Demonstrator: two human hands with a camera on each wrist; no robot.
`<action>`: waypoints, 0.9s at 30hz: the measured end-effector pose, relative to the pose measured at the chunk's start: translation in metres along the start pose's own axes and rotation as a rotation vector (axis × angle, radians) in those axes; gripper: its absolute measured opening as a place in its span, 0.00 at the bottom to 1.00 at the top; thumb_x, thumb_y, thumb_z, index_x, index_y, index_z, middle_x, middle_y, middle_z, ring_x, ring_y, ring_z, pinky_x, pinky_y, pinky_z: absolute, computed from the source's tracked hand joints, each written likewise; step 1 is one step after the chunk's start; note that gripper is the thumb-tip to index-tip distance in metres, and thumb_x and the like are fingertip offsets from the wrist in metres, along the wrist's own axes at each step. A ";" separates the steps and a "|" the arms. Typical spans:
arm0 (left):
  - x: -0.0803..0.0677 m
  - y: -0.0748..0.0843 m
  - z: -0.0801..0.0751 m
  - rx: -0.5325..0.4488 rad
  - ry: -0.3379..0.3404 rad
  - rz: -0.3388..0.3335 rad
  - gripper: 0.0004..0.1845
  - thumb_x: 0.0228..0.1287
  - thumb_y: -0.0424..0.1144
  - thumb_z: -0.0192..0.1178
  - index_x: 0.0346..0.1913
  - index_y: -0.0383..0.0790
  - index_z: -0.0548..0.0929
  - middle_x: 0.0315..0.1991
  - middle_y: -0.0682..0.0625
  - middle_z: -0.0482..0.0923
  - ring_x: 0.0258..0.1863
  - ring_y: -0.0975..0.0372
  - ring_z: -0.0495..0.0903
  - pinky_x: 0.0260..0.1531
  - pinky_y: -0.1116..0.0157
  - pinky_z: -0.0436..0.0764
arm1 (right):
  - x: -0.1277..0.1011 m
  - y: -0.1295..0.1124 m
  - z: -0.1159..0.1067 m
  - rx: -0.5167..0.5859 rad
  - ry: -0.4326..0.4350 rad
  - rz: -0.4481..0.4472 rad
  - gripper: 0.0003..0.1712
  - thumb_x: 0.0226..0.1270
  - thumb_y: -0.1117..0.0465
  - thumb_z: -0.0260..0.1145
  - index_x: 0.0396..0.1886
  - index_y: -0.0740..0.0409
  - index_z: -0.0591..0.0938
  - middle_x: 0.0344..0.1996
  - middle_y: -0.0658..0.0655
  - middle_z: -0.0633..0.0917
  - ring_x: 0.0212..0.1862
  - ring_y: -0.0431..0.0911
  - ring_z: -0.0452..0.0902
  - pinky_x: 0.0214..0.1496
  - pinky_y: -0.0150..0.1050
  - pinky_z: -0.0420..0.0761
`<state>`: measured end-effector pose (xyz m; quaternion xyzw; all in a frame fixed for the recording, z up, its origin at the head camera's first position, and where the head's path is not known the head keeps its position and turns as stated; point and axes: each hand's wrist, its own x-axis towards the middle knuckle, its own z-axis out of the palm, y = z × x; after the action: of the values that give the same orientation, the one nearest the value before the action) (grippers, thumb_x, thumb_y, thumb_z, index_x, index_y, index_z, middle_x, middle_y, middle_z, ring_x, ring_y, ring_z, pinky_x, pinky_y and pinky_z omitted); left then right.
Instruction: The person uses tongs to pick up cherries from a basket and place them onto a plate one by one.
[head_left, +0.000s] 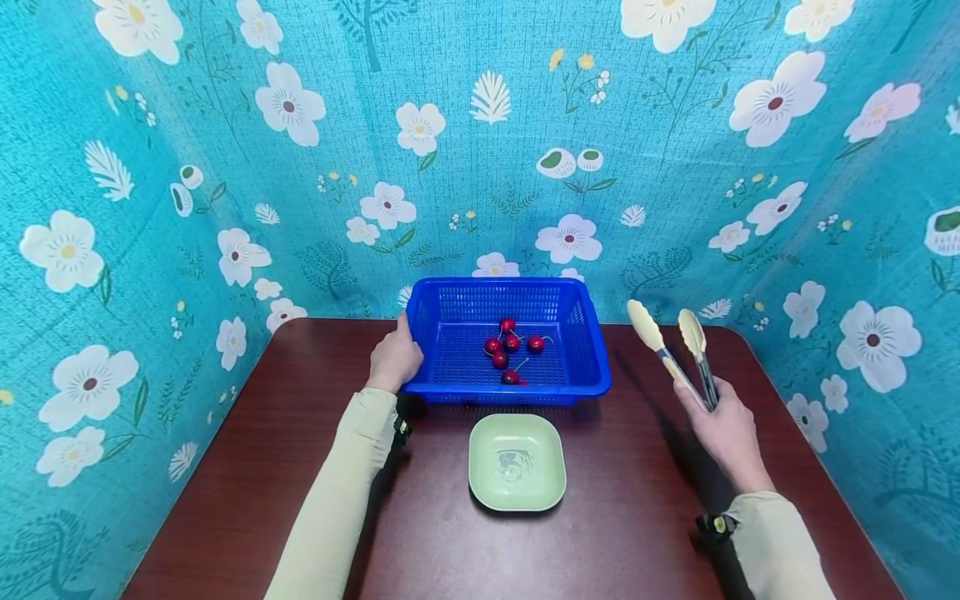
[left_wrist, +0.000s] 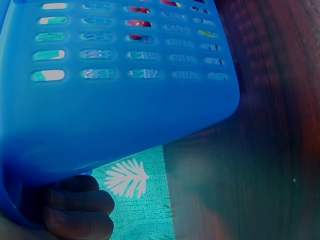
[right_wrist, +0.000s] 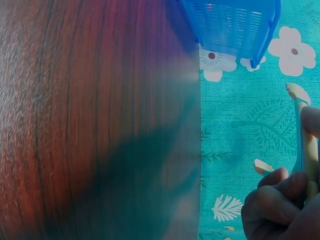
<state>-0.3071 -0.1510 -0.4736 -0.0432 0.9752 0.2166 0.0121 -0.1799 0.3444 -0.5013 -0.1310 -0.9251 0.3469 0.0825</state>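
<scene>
A blue plastic basket [head_left: 510, 389] stands at the back of the table, with several red cherries [head_left: 511, 342] on its slotted floor. My left hand [head_left: 395, 357] grips the basket's left rim, its fingers curled under the edge in the left wrist view. In my right hand [head_left: 724, 425] is a pair of tongs [head_left: 670, 360] with cream tips, held over the table right of the basket. The tongs' two arms stand apart with nothing between the tips. A square light green dish [head_left: 517, 496] with a small printed picture sits in front of the basket.
The dark brown wooden table [head_left: 615, 533] has a blue-green floral cloth [head_left: 465, 167] hanging close behind it and on both sides. Small dark wrist cameras [head_left: 716, 526] are strapped at both cuffs.
</scene>
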 end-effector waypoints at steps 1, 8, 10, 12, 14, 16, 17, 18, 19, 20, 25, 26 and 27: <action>0.000 0.000 0.000 0.000 0.000 0.000 0.39 0.78 0.39 0.50 0.84 0.35 0.47 0.37 0.37 0.85 0.26 0.50 0.82 0.27 0.52 0.79 | 0.000 -0.001 0.000 0.002 0.002 0.001 0.50 0.74 0.33 0.58 0.73 0.72 0.64 0.42 0.71 0.79 0.44 0.63 0.75 0.40 0.50 0.73; 0.000 0.001 -0.001 -0.002 0.002 0.002 0.39 0.77 0.39 0.51 0.84 0.35 0.47 0.40 0.36 0.86 0.28 0.48 0.83 0.29 0.49 0.81 | -0.002 -0.009 -0.001 0.022 0.011 -0.018 0.49 0.74 0.33 0.59 0.73 0.70 0.64 0.40 0.69 0.78 0.44 0.62 0.74 0.39 0.49 0.72; 0.000 0.001 -0.001 0.000 0.000 -0.002 0.39 0.78 0.39 0.51 0.84 0.35 0.47 0.39 0.36 0.86 0.28 0.49 0.83 0.29 0.50 0.81 | -0.003 -0.011 -0.001 0.025 0.013 -0.026 0.49 0.74 0.33 0.59 0.73 0.69 0.64 0.40 0.69 0.78 0.44 0.61 0.74 0.39 0.49 0.72; 0.000 0.001 -0.001 0.001 -0.003 -0.005 0.39 0.78 0.39 0.50 0.84 0.36 0.46 0.37 0.37 0.85 0.27 0.49 0.83 0.28 0.50 0.80 | -0.003 -0.014 -0.001 0.023 0.013 -0.036 0.49 0.74 0.33 0.59 0.74 0.69 0.64 0.40 0.69 0.78 0.43 0.61 0.74 0.39 0.48 0.71; 0.000 0.000 -0.001 0.003 -0.003 -0.005 0.39 0.78 0.39 0.50 0.84 0.36 0.46 0.37 0.37 0.85 0.26 0.49 0.83 0.28 0.50 0.80 | -0.003 -0.016 -0.001 0.018 0.018 -0.044 0.48 0.74 0.33 0.60 0.74 0.69 0.65 0.38 0.68 0.78 0.42 0.60 0.73 0.38 0.47 0.70; 0.000 0.000 -0.001 0.004 0.000 -0.003 0.39 0.78 0.39 0.51 0.84 0.36 0.47 0.38 0.37 0.85 0.27 0.49 0.83 0.28 0.50 0.81 | -0.003 -0.019 0.000 0.013 0.019 -0.050 0.48 0.74 0.33 0.60 0.74 0.68 0.65 0.36 0.67 0.78 0.41 0.59 0.73 0.36 0.47 0.70; 0.000 0.000 -0.001 0.004 0.001 -0.001 0.39 0.78 0.39 0.51 0.84 0.36 0.47 0.38 0.37 0.85 0.27 0.49 0.83 0.29 0.50 0.81 | -0.004 -0.020 0.000 0.010 0.021 -0.054 0.48 0.73 0.33 0.60 0.74 0.68 0.65 0.35 0.66 0.78 0.40 0.58 0.73 0.36 0.46 0.69; 0.000 0.000 -0.001 0.004 0.002 0.000 0.39 0.78 0.39 0.51 0.84 0.36 0.47 0.38 0.37 0.85 0.27 0.49 0.83 0.29 0.50 0.81 | -0.004 -0.022 0.000 0.007 0.022 -0.057 0.48 0.73 0.33 0.60 0.74 0.67 0.65 0.35 0.65 0.77 0.40 0.58 0.73 0.35 0.46 0.69; 0.000 0.001 -0.001 0.003 0.002 0.001 0.39 0.78 0.39 0.51 0.84 0.36 0.47 0.38 0.37 0.85 0.27 0.49 0.82 0.28 0.50 0.80 | -0.004 -0.023 0.000 0.006 0.021 -0.060 0.48 0.73 0.33 0.61 0.74 0.67 0.65 0.34 0.65 0.78 0.40 0.58 0.73 0.35 0.45 0.69; 0.000 0.001 -0.001 0.002 0.003 0.002 0.39 0.78 0.39 0.51 0.84 0.36 0.47 0.38 0.37 0.85 0.26 0.49 0.82 0.28 0.50 0.80 | -0.004 -0.025 0.001 0.003 0.021 -0.064 0.48 0.73 0.33 0.61 0.74 0.67 0.65 0.34 0.65 0.78 0.40 0.57 0.73 0.35 0.45 0.69; 0.001 0.000 -0.001 -0.003 0.002 0.004 0.39 0.78 0.39 0.51 0.84 0.36 0.46 0.35 0.38 0.84 0.25 0.50 0.82 0.25 0.53 0.78 | -0.006 -0.034 0.002 -0.007 0.022 -0.093 0.49 0.72 0.33 0.62 0.75 0.67 0.65 0.31 0.63 0.78 0.38 0.56 0.73 0.34 0.45 0.69; 0.001 0.000 -0.001 -0.004 0.003 0.005 0.39 0.78 0.39 0.51 0.84 0.36 0.46 0.35 0.38 0.84 0.24 0.50 0.82 0.24 0.53 0.78 | -0.006 -0.036 0.002 -0.011 0.024 -0.101 0.49 0.72 0.33 0.62 0.75 0.66 0.65 0.30 0.62 0.77 0.37 0.56 0.73 0.34 0.44 0.69; 0.001 0.000 -0.001 -0.005 0.002 0.005 0.39 0.78 0.39 0.50 0.84 0.36 0.46 0.35 0.38 0.84 0.24 0.50 0.82 0.24 0.53 0.78 | -0.007 -0.038 0.002 -0.014 0.023 -0.107 0.49 0.72 0.33 0.62 0.75 0.66 0.65 0.30 0.62 0.77 0.36 0.56 0.73 0.34 0.44 0.69</action>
<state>-0.3076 -0.1516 -0.4733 -0.0413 0.9748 0.2189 0.0103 -0.1813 0.3134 -0.4780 -0.0857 -0.9321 0.3340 0.1109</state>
